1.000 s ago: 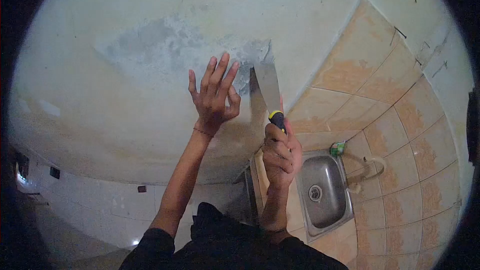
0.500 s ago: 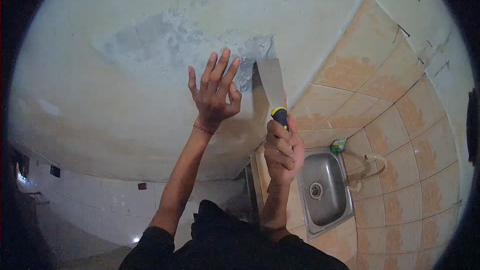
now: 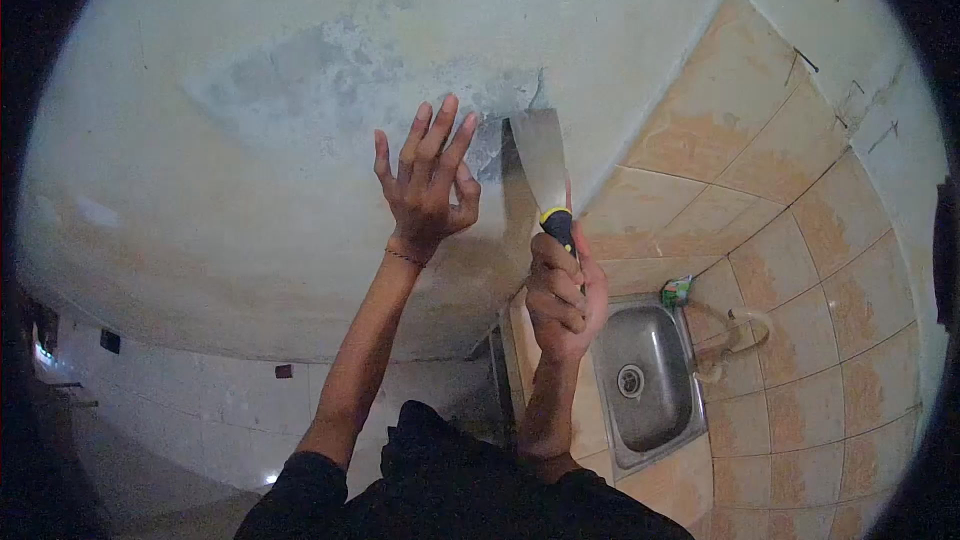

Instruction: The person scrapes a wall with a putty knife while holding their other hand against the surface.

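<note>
My right hand [image 3: 562,290] is wrapped round the black and yellow handle of a putty knife [image 3: 541,155]. Its wide metal blade points up, with the edge at the right end of a rough grey patch [image 3: 300,75] where the wall's paint is gone. Left of the blade, my left hand [image 3: 428,175] is raised at the wall, fingers spread and stretched out, over the lower part of the patch. It holds nothing. A thin bracelet circles the left wrist. The pale painted wall [image 3: 250,230] spreads around both hands.
A steel sink [image 3: 655,380] is set in a tiled counter at lower right, with a tap [image 3: 750,330] and a small green packet [image 3: 677,290] beside it. Orange-beige tiles [image 3: 790,240] cover the right wall. Nails [image 3: 806,61] stick out at upper right. Below left lies a tiled floor [image 3: 210,410].
The putty knife and my right hand have shifted slightly upward along the wall. My left hand stays nearly in place, still spread.
</note>
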Demonstrator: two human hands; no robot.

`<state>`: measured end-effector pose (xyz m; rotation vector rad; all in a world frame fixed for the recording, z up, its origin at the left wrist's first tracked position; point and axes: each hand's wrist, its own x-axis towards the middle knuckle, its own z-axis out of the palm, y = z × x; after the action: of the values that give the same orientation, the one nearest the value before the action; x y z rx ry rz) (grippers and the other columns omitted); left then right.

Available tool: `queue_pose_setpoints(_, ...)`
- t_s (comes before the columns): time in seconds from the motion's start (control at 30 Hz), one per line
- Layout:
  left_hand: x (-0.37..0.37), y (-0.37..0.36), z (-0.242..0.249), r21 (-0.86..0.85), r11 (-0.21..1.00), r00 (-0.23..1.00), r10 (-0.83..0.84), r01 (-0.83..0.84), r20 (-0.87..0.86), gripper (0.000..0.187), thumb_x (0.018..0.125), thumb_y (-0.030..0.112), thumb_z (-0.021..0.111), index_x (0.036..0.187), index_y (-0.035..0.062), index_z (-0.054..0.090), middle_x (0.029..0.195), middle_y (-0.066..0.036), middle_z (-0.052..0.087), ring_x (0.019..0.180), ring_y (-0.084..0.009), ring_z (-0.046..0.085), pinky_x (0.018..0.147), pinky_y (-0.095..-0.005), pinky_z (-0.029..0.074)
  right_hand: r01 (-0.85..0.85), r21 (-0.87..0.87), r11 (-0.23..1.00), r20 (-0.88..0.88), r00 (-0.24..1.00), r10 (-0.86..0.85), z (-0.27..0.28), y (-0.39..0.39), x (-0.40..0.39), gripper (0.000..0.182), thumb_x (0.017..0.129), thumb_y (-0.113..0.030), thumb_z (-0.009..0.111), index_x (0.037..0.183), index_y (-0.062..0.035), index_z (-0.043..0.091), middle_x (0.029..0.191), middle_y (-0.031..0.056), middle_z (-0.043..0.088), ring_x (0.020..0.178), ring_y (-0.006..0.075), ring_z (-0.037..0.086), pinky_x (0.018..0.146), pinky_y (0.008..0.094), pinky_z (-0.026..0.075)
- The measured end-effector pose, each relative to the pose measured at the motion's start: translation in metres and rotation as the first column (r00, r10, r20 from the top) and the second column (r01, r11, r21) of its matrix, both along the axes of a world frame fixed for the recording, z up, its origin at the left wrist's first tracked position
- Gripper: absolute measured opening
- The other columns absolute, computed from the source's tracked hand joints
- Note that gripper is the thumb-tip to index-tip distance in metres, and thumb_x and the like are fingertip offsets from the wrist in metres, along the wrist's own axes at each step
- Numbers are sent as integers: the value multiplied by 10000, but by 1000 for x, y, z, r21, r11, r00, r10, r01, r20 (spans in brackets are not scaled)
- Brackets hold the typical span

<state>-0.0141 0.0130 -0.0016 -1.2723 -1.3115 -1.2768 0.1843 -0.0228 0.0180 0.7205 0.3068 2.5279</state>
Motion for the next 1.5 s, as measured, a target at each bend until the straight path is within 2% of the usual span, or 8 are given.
queue_pose_setpoints(0.2, -1, 1, 0, 12, 1000, 1000, 6, -6, -14, 576, 797, 135, 512, 1362, 209, 598, 1461, -7, 534, 1383, -187, 446, 1230, -500, 90, 34, 3, 999, 73, 997, -34, -8, 1, 1, 355, 1080, -307, 320, 916, 5, 366, 754, 62, 381, 397, 75, 367, 258, 205, 355)
queue_pose_setpoints(0.37, 0, 5, 0, 44, 999, 1000, 11, -10, -22, 578, 790, 124, 507, 1355, 202, 603, 1456, -13, 539, 1378, -200, 456, 1233, -500, 86, 98, 49, 994, 174, 979, -105, -15, -6, -1, 278, 1094, -261, 290, 1154, -41, 449, 734, 34, 367, 386, 57, 346, 269, 170, 308)
queue_pose_setpoints(0.47, -2, 7, -1, 62, 998, 999, 19, -17, -31, 567, 793, 123, 505, 1347, 189, 609, 1443, -24, 552, 1374, -208, 463, 1234, -499, 81, 91, 96, 991, 182, 977, -107, -16, -4, 0, 270, 1094, -269, 293, 943, -69, 394, 710, 21, 361, 376, 58, 338, 264, 177, 305)
queue_pose_setpoints(0.63, 0, 8, 0, 72, 997, 999, 14, -11, -39, 557, 801, 126, 497, 1344, 172, 612, 1428, -44, 565, 1377, -223, 461, 1237, -493, 70, 85, 102, 991, 173, 980, -102, -14, -3, 0, 297, 1085, -291, 320, 958, -25, 355, 740, 56, 373, 399, 92, 406, 249, 208, 315)
queue_pose_setpoints(0.97, 1, 5, 2, 53, 999, 999, -6, 8, -37, 530, 818, 126, 476, 1327, 149, 622, 1435, -65, 554, 1400, -239, 431, 1238, -497, 38, 162, 146, 976, 165, 969, -185, -3, -9, -3, 390, 1094, -244, 290, 1455, -101, 324, 748, 36, 373, 423, 73, 381, 282, 192, 344)
queue_pose_setpoints(1.17, 1, 8, 0, 68, 998, 999, 12, -9, -40, 533, 815, 129, 471, 1327, 142, 620, 1435, -70, 553, 1411, -240, 417, 1239, -493, 32, 78, 94, 993, 103, 991, -88, -7, -4, -1, 253, 1092, -243, 297, 1138, -19, 402, 759, 61, 370, 429, 74, 383, 277, 186, 351)
queue_pose_setpoints(1.3, 3, 6, 2, 67, 998, 1000, -3, 5, -30, 534, 812, 122, 478, 1326, 144, 620, 1434, -68, 554, 1411, -238, 416, 1240, -492, 37, 57, 46, 997, 162, 985, -64, -9, -4, 8, 423, 1082, -216, 342, 1501, -161, 337, 754, 57, 369, 429, 73, 347, 282, 180, 334)
queue_pose_setpoints(1.5, 2, 8, 1, 76, 997, 999, 16, -13, -42, 532, 807, 115, 478, 1317, 151, 626, 1427, -68, 560, 1401, -246, 429, 1239, -490, 40, 79, 97, 992, 179, 979, -96, -5, -7, 8, 423, 1083, -213, 339, 1505, -180, 344, 757, 58, 372, 434, 74, 357, 285, 181, 338)
